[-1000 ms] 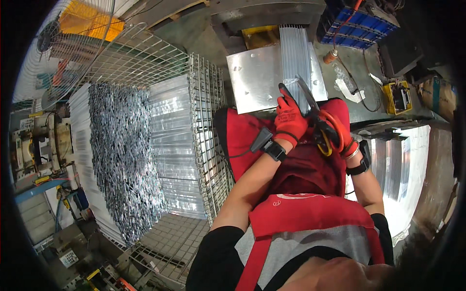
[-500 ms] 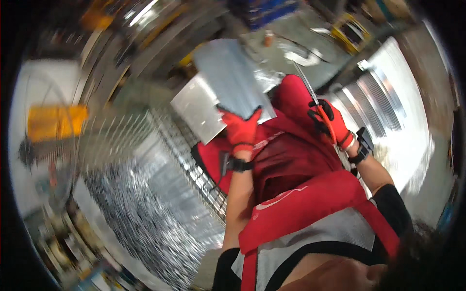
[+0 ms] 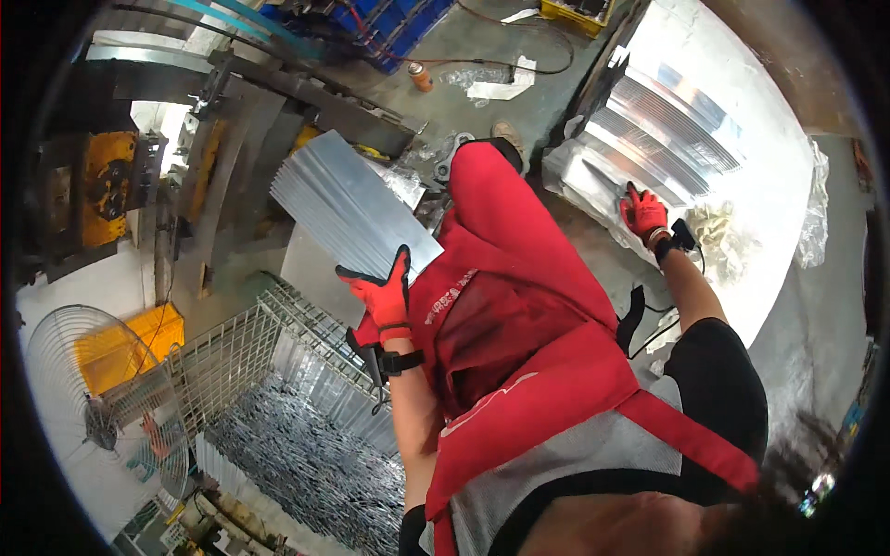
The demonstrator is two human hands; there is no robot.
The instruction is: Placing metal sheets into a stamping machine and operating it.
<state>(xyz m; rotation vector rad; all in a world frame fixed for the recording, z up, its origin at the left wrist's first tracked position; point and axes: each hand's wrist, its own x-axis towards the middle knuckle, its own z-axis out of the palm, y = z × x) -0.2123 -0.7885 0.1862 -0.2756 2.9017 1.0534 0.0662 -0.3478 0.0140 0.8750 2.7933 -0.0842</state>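
Left fingers: the left hand (image 3: 385,295), in a red glove, had its fingers curled shut around the lower corner of a fanned stack of thin metal sheets (image 3: 352,213), thumb on top.
Right fingers: the right hand (image 3: 643,213), also red-gloved, lay with fingers spread and flat on the second pile of ribbed sheets (image 3: 663,139); they pressed on it rather than closed on anything, as far as the view showed.
Where the held sheets were: lifted in front of the person's left side, above the red apron (image 3: 519,343), tilted, well apart from the pile on the right.
Wrists: a dark band sat on each wrist, two in all.
Below the left arm: a wire mesh cage (image 3: 232,347) held a deep heap of small shiny metal pieces (image 3: 306,463), too many to count.
Further out: one round fan guard (image 3: 88,389) stood at the lower left, one yellow box (image 3: 120,347) behind it, one orange spray can (image 3: 422,76) on the floor, and a blue crate (image 3: 389,28) near the top edge.
Progress, as a judgement: one stack was already in hand and off its pile; the right-hand pile looked largely untouched, so most of the sheet handling seemed left.
Counts: two gloved hands, two groups of sheets, one cage.
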